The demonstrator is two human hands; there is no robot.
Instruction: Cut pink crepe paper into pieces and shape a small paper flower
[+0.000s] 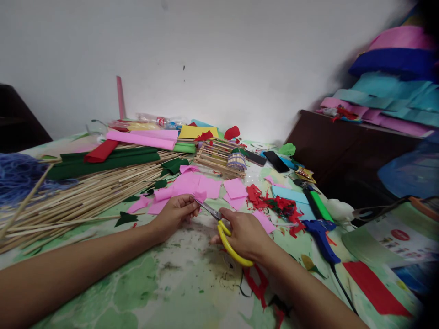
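Observation:
My left hand (176, 213) pinches a small pink paper piece (200, 196) just above the table. My right hand (245, 235) grips yellow-handled scissors (229, 241), whose metal blades (209, 209) point left and meet the pink piece. More pink paper squares (206, 185) lie just beyond both hands. Red paper scraps (274, 203) are scattered to the right of them.
A bundle of thin wooden sticks (85, 194) covers the left of the green patterned table (164, 283). Rolled pink, red and green sheets (137, 139) lie behind. A blue glue gun (320, 235), phones (276, 161) and a stick frame (217, 155) sit right. A dark cabinet (336, 141) stands beyond.

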